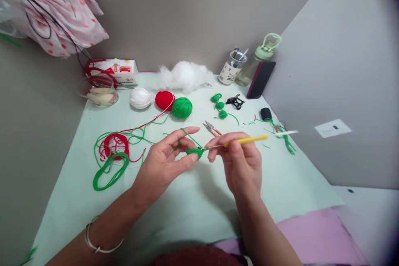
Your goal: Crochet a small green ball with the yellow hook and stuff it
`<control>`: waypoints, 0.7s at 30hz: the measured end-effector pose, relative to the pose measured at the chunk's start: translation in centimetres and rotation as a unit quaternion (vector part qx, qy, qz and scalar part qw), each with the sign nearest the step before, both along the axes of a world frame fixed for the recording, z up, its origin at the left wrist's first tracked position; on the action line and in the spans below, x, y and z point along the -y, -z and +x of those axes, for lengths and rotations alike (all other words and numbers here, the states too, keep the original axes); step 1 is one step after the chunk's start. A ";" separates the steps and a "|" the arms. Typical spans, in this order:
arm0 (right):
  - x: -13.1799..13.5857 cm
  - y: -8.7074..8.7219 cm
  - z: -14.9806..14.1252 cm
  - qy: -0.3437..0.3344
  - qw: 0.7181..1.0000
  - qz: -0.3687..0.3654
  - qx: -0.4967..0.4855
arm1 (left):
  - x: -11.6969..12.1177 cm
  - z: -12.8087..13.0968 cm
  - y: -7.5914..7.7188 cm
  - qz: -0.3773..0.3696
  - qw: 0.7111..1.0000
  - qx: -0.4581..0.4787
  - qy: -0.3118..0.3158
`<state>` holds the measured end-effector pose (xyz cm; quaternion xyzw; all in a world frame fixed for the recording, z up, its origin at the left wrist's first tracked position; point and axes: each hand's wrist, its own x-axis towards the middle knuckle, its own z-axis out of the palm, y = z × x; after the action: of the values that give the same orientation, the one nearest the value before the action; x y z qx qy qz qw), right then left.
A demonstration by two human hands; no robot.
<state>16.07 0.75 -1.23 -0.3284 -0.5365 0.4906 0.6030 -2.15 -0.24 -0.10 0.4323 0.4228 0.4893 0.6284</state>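
Between the thumb and fingers of my left hand (166, 156) is a small green crochet piece (195, 152). A strand of green yarn runs from it up over my raised left index finger. My right hand (241, 160) grips a crochet hook (246, 140) by its yellow handle, and the thin metal shaft points left. The hook's tip meets the right edge of the crochet piece; whether it is inside a stitch is too small to tell. Just beyond my right fingers lie thread snips (212, 129) with orange-red handles.
White (140, 98), red (164, 100) and green yarn balls (182, 108) stand behind my hands, before white stuffing (186, 75). Loose red and green yarn (110, 170) lies left. Small green crocheted pieces (220, 105), a black claw clip (236, 102) and a propped phone (261, 80) are right.
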 end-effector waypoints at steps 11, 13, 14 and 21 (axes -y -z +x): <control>-0.3 0.0 -0.1 -0.034 0.998 -0.048 -0.033 | 0.1 -0.1 -0.2 -0.017 1.000 0.015 0.008; 0.0 0.0 -0.1 -0.029 0.999 -0.014 -0.010 | 0.1 0.0 -0.2 -0.007 1.000 0.004 0.002; 0.1 0.0 0.0 -0.021 1.000 0.004 0.004 | 0.1 0.0 -0.2 -0.002 1.000 -0.002 -0.002; 0.6 -0.1 0.1 0.036 0.990 0.091 0.104 | 0.3 0.2 -0.5 0.029 0.996 -0.072 -0.034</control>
<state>16.15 0.14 -1.11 -0.3408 -0.6261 0.3811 0.5887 -1.93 -0.50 0.42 0.4696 0.4671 0.4900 0.5667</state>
